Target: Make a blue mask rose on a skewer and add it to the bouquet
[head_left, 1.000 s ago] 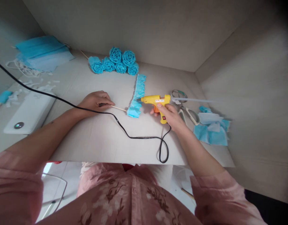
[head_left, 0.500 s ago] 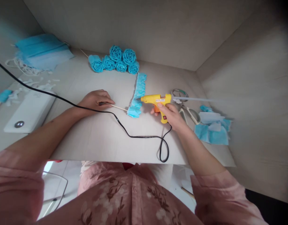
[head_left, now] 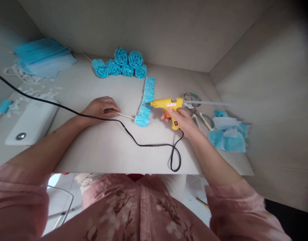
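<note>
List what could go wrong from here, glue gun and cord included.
1. Snag: the black cord crosses the left forearm in view, so moving that arm might tug the yellow glue gun in the right hand.
2. Heat: the nozzle is at the blue ruffled strip; if hot, it could mark or stick to it.
3. Shift: the left hand holds the thin stick, not the strip's far end, which might slide.

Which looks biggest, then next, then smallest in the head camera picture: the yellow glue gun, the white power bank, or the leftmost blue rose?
Largest to smallest in that view:
1. white power bank
2. yellow glue gun
3. leftmost blue rose
</note>
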Action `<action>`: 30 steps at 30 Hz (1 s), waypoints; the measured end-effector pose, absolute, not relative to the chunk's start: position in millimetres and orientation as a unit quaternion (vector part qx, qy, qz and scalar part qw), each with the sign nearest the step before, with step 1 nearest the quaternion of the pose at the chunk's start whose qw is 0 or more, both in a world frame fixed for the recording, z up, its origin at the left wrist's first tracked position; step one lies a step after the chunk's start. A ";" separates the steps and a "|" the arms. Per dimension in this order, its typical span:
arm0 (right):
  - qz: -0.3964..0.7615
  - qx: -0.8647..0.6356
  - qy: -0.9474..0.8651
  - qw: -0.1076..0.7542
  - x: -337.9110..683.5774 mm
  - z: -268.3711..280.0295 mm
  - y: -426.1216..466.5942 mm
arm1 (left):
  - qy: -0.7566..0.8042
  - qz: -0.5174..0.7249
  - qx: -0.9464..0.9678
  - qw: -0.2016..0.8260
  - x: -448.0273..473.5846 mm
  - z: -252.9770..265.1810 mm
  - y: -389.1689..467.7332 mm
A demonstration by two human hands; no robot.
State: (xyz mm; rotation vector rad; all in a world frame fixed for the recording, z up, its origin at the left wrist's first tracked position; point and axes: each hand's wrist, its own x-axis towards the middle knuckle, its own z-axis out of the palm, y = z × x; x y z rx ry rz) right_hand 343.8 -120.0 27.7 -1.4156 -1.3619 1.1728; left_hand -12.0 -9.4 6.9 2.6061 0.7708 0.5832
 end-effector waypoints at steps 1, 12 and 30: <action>0.470 -0.565 -0.537 0.414 342.9 28.6 -119.9 | 0.273 0.206 0.922 0.180 -12.3 7.2 -9.6; 0.480 -0.565 -0.537 0.403 344.9 29.5 -119.6 | 0.266 0.194 0.929 0.168 -12.5 9.0 -11.2; 0.472 -0.562 -0.570 0.369 345.0 35.0 -121.2 | 0.279 0.191 0.921 0.194 -9.6 10.8 -14.1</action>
